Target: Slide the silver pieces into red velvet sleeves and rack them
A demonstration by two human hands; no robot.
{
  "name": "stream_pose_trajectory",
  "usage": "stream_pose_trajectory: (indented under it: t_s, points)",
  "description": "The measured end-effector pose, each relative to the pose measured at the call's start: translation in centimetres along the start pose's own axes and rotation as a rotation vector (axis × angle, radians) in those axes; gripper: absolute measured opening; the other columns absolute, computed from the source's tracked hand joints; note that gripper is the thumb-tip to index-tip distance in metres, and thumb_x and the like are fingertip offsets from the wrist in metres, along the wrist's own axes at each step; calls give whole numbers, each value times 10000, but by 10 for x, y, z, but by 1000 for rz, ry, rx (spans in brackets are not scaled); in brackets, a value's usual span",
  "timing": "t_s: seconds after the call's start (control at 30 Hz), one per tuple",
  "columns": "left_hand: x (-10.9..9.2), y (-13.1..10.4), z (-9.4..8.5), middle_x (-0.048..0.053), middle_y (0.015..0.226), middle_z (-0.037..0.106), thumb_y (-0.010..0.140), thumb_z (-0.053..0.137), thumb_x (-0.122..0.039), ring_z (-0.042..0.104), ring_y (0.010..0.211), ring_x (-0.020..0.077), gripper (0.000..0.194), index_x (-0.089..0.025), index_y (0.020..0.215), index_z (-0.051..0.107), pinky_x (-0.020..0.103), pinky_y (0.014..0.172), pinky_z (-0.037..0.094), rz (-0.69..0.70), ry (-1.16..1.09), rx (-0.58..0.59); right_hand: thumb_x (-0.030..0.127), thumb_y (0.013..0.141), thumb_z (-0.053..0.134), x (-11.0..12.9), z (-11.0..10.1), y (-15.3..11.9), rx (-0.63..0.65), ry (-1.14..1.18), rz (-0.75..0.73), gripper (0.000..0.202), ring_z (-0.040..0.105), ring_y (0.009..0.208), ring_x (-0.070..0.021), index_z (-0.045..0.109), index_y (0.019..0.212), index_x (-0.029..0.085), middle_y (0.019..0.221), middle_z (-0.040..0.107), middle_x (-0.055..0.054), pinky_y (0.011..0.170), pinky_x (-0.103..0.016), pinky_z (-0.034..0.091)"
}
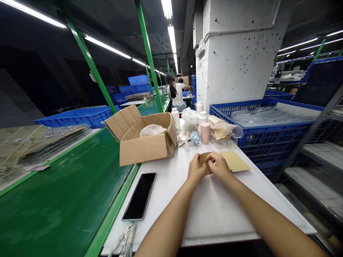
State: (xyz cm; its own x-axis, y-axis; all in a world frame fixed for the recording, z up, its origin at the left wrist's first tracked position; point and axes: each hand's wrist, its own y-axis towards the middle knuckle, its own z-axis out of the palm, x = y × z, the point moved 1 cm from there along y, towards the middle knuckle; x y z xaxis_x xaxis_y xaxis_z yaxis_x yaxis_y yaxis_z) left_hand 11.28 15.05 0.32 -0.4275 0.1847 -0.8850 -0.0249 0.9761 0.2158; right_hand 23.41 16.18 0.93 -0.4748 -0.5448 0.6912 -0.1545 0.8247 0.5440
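Note:
Both my hands meet over the white table around a small piece of brown paper or card. My left hand grips its left side, fingers closed. My right hand pinches it from the right with thumb and fingertips. The hands hide much of the piece, so whether it is a single sheet or an envelope does not show. Just right of my right hand lies a stack of yellowish-tan paper pieces. A pink bottle stands beyond my hands.
An open cardboard box with plastic inside stands left, beside the green conveyor belt. A phone with a cord lies near the front. White bottles, a tape roll and bags sit behind. Right is a blue crate. A person sits farther back.

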Motion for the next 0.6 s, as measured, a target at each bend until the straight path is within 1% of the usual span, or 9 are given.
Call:
stream_pose_trajectory:
  t_s: [0.23,0.3,0.37,0.43,0.47,0.53,0.6]
  points:
    - [1,-1,0,-22,823,597,727,501,-211,525,720,83,170,-183,894,488,165,606,381,1,19,5,92,710,409,1,1,0,9,2,-7,183,534,717,-152,558,659,186,736,552,-17,647,-267,404]
    - [2,0,0,-15,828,600,729,508,-218,525,721,86,182,-183,907,489,169,612,387,2,27,-5,111,707,415,1,0,1,-30,7,8,140,534,719,-156,529,673,186,753,552,-24,640,-269,409]
    - [3,0,0,-9,842,603,727,516,-220,530,732,93,198,-185,921,489,175,625,395,1,34,-22,141,698,439,0,-1,1,-119,29,73,82,537,718,-156,494,741,185,809,557,-37,624,-268,419]
    - [3,1,0,-4,865,608,727,516,-210,538,748,99,208,-190,932,488,180,640,403,3,28,-39,176,689,469,-2,-2,2,-188,51,177,135,541,693,-151,463,823,181,847,562,-46,607,-267,428]
    - [4,1,-1,-1,875,610,730,511,-204,542,754,100,208,-192,936,487,182,644,406,5,20,-44,191,687,480,-4,-2,3,-190,56,226,168,544,679,-148,456,853,180,852,567,-45,603,-268,430]
    - [4,1,-1,3,889,612,739,496,-199,548,762,103,200,-194,939,486,185,648,410,13,2,-54,210,686,490,-6,-1,3,-128,60,272,199,552,678,-147,466,881,179,852,582,-37,605,-266,431]
    - [4,1,-2,6,894,613,744,490,-196,554,772,107,196,-193,940,488,188,656,414,16,-14,-66,217,690,484,-8,2,3,-20,54,257,175,560,698,-153,500,861,181,841,597,-26,605,-261,424]
